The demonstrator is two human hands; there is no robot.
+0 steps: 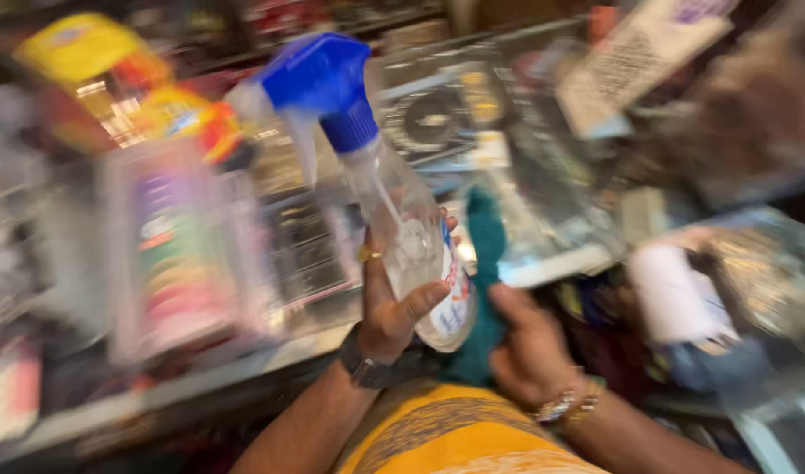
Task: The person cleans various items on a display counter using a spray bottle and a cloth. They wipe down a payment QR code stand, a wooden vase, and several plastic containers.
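At the middle, a clear spray bottle (402, 219) is gripped by the left hand (392, 307), nozzle tipped toward ten o'clock. At five o'clock, a teal cloth (483, 263) is clutched by the right hand (529, 347), kept ready near the bottle.

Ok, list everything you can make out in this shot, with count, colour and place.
spray bottle: one, clear with a blue trigger head, centre, held tilted in the left hand
cloth: one, teal, behind the bottle, gripped by the right hand
glass counter: one, clear, across the middle, goods beneath too blurred to tell
yellow packet: one, yellow and red, upper left
white roll: one, white, right
left hand: fingers around the bottle, gold ring, dark wristwatch
right hand: bracelets at the wrist
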